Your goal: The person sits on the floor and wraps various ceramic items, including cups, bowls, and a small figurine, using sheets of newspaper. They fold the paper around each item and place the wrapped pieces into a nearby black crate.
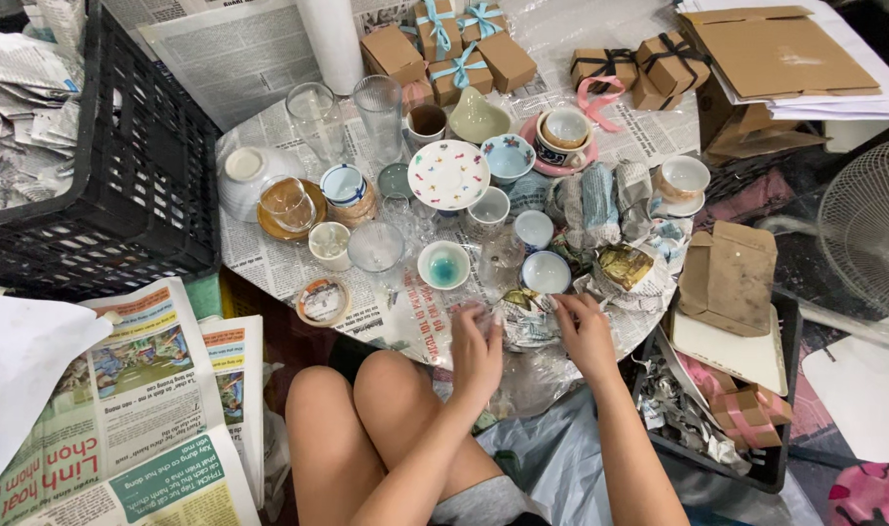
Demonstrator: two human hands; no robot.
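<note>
My left hand (pixel 476 349) and my right hand (pixel 583 332) rest on either side of a crumpled newspaper-wrapped bundle (pixel 527 317) at the near edge of a low round table (pixel 269 263) covered in newsprint. Both hands have their fingers on the paper wrapping. Just beyond the bundle stand a small white cup with a blue inside (pixel 443 264), another small pale cup (pixel 546 273) and a clear glass (pixel 375 245). My bare knees (pixel 366 409) are below the table edge.
Several cups, bowls, saucers and tall glasses (pixel 379 117) crowd the table, with a spotted plate (pixel 448 174). Ribboned brown gift boxes (pixel 464 54) lie at the back. A black crate (pixel 113 166) stands left, newspapers (pixel 142 409) lower left, flat cardboard boxes (pixel 732 278) and a fan (pixel 868 224) right.
</note>
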